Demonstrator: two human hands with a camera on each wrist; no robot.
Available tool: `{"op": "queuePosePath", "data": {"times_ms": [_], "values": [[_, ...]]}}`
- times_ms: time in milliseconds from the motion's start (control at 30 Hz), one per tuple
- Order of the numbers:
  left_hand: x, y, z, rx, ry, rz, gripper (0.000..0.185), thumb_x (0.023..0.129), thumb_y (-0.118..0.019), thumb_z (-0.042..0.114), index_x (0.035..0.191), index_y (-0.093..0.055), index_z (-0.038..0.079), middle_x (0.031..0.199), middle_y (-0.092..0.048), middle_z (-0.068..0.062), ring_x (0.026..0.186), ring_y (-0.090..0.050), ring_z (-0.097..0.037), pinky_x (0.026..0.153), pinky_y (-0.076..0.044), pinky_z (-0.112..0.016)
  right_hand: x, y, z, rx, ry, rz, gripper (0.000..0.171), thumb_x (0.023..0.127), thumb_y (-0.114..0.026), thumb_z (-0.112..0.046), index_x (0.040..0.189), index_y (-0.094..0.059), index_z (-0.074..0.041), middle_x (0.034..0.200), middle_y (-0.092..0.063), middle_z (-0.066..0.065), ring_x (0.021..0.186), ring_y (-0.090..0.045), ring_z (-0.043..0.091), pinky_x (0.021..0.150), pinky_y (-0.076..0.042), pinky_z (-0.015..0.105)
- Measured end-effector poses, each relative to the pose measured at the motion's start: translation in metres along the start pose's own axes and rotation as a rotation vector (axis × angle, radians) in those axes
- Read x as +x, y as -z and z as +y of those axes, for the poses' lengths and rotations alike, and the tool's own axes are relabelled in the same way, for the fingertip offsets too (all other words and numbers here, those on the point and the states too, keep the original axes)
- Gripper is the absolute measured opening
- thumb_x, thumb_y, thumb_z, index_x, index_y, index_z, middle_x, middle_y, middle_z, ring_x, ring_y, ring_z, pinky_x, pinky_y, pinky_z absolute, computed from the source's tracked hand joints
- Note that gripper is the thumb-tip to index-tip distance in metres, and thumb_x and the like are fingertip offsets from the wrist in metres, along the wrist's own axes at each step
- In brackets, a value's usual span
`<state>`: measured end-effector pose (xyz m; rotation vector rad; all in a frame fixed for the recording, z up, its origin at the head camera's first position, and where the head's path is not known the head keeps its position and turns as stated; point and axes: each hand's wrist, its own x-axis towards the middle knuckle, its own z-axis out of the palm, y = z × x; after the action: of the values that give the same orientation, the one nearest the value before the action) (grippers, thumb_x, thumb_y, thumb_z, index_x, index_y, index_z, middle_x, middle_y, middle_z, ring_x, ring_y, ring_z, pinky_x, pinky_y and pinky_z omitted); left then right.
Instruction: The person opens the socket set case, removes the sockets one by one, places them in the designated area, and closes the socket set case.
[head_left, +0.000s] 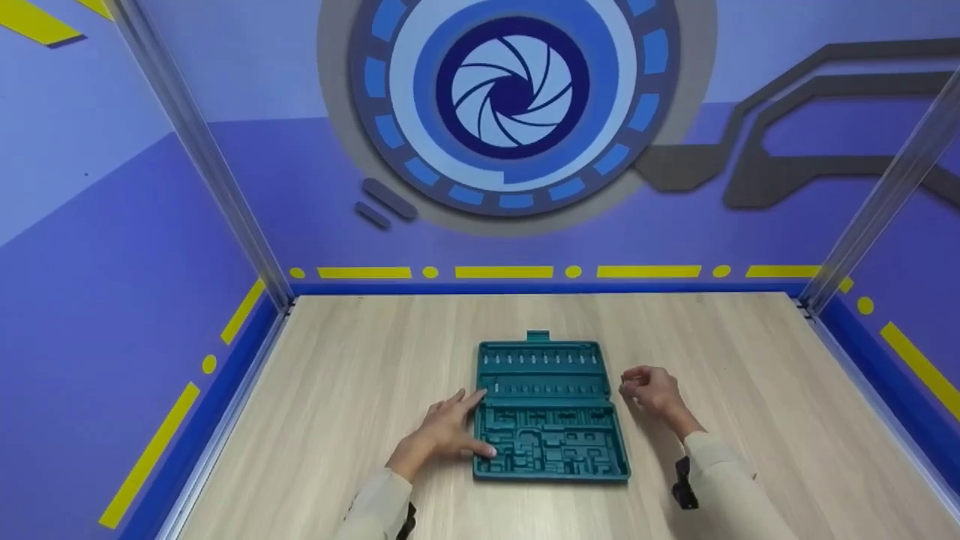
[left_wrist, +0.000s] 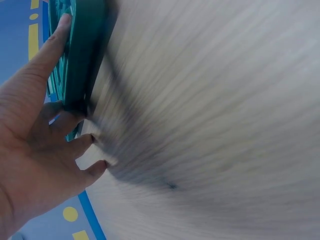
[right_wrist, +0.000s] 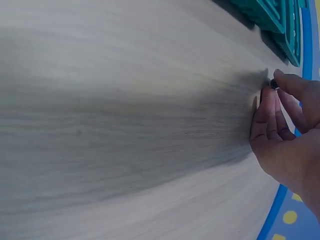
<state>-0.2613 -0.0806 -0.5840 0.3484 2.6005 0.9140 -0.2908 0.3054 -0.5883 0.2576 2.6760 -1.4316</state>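
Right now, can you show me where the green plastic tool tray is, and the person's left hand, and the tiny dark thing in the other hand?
green plastic tool tray [head_left: 541, 367]: head view, upper slotted half.
left hand [head_left: 446, 431]: head view, back of hand.
tiny dark thing [right_wrist: 274, 84]: right wrist view, pinched at fingertips.

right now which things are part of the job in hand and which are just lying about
In the job:
- teal tool case, lying open, its slots look empty
- left hand, touching the case's left edge
- right hand, beside the case, pinching a small dark part

Just there:
- wooden table, bearing the case
- purple wall with a round blue emblem; nothing else lies loose
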Motion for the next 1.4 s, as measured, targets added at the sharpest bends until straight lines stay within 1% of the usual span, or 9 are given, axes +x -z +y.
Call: {"op": "queuePosePath", "data": {"times_ms": [167,300,567,767,900,1033,1200,1267,1400], "values": [[0.001,0.000,0.001,0.001,0.005,-0.010,0.109,0.071,-0.093,0.043,0.161,-0.034,0.022,0.167,-0.024,-0.023,0.151,-0.023,-0.054,0.119,-0.025,-0.068,0.001,-0.008,0.002,-0.079,0.009,0.064,0.029,0.092,-0.068,-0.004,0.117,-0.066,0.010,0.102,-0.072,0.023,0.085,-0.065,0.023,0.071,-0.054,0.029],[0.002,0.001,0.001,0.006,0.009,-0.016,0.109,0.072,-0.092,0.044,0.161,-0.033,0.022,0.167,-0.025,-0.023,0.151,-0.023,-0.054,0.119,-0.026,-0.067,0.005,-0.011,0.003,-0.105,0.000,0.085,0.031,0.092,-0.068,-0.007,0.118,-0.065,0.010,0.101,-0.071,0.023,0.083,-0.063,0.023,0.067,-0.051,0.028],[0.001,0.006,0.001,0.009,0.013,-0.010,0.109,0.072,-0.092,0.044,0.161,-0.033,0.021,0.167,-0.024,-0.023,0.152,-0.023,-0.052,0.121,-0.023,-0.067,0.008,-0.012,0.000,-0.109,0.012,0.068,0.037,0.094,-0.068,-0.012,0.121,-0.060,0.012,0.088,-0.065,0.016,0.076,-0.058,0.021,0.062,-0.046,0.027],[0.002,0.005,0.003,0.035,0.000,-0.015,0.109,0.072,-0.092,0.045,0.160,-0.034,0.019,0.167,-0.026,-0.024,0.151,-0.024,-0.053,0.119,-0.026,-0.067,0.007,-0.007,-0.001,-0.161,0.027,0.062,0.039,0.091,-0.071,-0.011,0.119,-0.061,0.013,0.095,-0.068,0.021,0.079,-0.060,0.022,0.065,-0.048,0.027],[0.001,0.003,0.004,0.036,0.016,-0.010,0.108,0.072,-0.092,0.045,0.160,-0.035,0.021,0.167,-0.027,-0.023,0.151,-0.022,-0.054,0.119,-0.026,-0.068,0.006,-0.003,-0.001,-0.143,0.015,0.031,0.041,0.091,-0.070,-0.012,0.121,-0.059,0.014,0.100,-0.067,0.024,0.082,-0.061,0.023,0.066,-0.049,0.028],[0.001,0.003,0.005,0.036,0.014,-0.013,0.108,0.072,-0.092,0.045,0.160,-0.034,0.020,0.167,-0.026,-0.023,0.152,-0.020,-0.055,0.120,-0.024,-0.068,0.002,0.004,-0.002,-0.107,0.015,0.040,0.043,0.092,-0.070,-0.011,0.124,-0.057,0.015,0.104,-0.067,0.028,0.083,-0.065,0.024,0.067,-0.053,0.029],[-0.003,0.008,0.002,0.038,0.029,-0.014,0.109,0.072,-0.092,0.045,0.161,-0.033,0.020,0.167,-0.025,-0.023,0.152,-0.017,-0.056,0.120,-0.022,-0.070,-0.002,0.006,-0.011,-0.051,0.045,0.058,0.040,0.094,-0.069,-0.005,0.126,-0.057,0.016,0.111,-0.067,0.033,0.088,-0.071,0.037,0.069,-0.059,0.033],[-0.003,0.008,0.002,0.040,0.034,-0.016,0.109,0.072,-0.092,0.046,0.161,-0.033,0.020,0.167,-0.025,-0.023,0.152,-0.016,-0.056,0.120,-0.022,-0.069,-0.002,0.008,-0.014,-0.051,0.063,0.064,0.038,0.094,-0.068,-0.005,0.125,-0.057,0.016,0.109,-0.067,0.032,0.087,-0.071,0.039,0.069,-0.059,0.033],[-0.001,0.005,0.004,0.045,0.007,-0.021,0.110,0.072,-0.091,0.048,0.161,-0.033,0.018,0.167,-0.025,-0.024,0.152,-0.015,-0.056,0.120,-0.020,-0.070,-0.003,0.010,-0.019,-0.070,0.103,0.077,0.035,0.095,-0.067,-0.005,0.123,-0.060,0.015,0.101,-0.070,0.028,0.083,-0.070,0.035,0.068,-0.056,0.032]]}}
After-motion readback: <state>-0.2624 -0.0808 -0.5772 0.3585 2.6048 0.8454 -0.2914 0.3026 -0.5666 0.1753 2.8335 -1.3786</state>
